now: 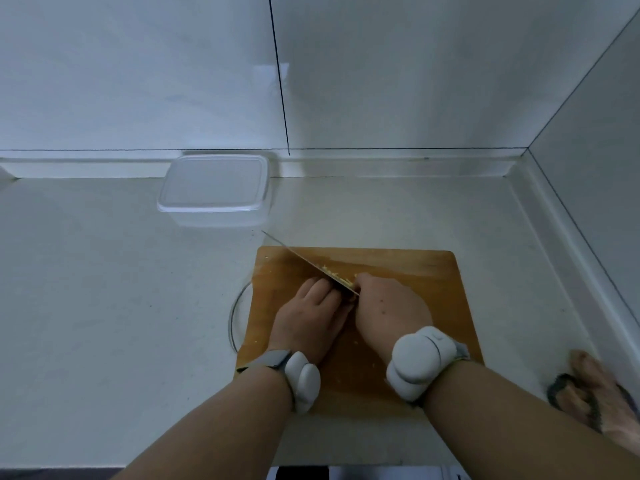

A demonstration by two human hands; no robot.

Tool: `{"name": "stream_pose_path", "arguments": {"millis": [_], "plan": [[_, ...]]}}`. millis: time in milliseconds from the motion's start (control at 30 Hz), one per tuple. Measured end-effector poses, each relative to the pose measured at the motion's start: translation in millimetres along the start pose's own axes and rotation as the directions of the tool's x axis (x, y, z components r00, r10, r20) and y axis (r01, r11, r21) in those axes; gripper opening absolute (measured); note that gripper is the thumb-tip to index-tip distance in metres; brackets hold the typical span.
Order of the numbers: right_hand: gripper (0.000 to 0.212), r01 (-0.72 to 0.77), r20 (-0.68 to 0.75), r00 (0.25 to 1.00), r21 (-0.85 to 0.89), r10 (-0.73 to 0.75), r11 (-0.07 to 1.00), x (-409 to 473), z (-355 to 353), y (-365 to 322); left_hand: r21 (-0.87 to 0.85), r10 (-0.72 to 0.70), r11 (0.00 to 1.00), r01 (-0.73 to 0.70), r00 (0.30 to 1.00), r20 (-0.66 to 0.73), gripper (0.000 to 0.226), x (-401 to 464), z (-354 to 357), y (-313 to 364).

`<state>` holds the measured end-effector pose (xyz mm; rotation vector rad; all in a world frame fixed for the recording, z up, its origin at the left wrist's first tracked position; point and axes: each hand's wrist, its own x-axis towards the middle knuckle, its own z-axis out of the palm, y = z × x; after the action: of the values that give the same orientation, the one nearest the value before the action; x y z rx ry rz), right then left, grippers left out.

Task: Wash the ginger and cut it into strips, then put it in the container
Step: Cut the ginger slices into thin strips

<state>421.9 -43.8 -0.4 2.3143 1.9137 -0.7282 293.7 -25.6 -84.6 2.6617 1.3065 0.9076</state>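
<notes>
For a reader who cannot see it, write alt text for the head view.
A right hand grips a knife cutting ginger on a wooden cutting board, the left hand steadying it. A lidded clear container sits behind on the counter.
</notes>
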Motion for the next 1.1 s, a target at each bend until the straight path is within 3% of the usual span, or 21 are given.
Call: {"name": "stream_pose_path", "arguments": {"millis": [400, 600, 1100], "plan": [[0.018, -0.131, -0.016, 0.991, 0.03, 0.132, 0.991, -34.2, -4.1, 23.9, -0.031, -0.002, 1.0, 0.003, 1.0, 0.015, 0.02, -0.6, 2.3, -2.4], [0.016, -0.099, -0.004, 0.995, 0.039, 0.099, 0.994, -56.0, -13.0, 27.1, -0.015, -0.042, 0.999, 0.042, 0.999, 0.013, 0.03, -0.1, 2.6, -0.5], [0.019, -0.08, 0.047, 0.995, -0.045, 0.083, 0.996, -32.2, -11.8, 17.1, -0.022, -0.009, 1.0, 0.009, 1.0, -0.017, 0.027, 0.5, 0.4, 0.9]]}}
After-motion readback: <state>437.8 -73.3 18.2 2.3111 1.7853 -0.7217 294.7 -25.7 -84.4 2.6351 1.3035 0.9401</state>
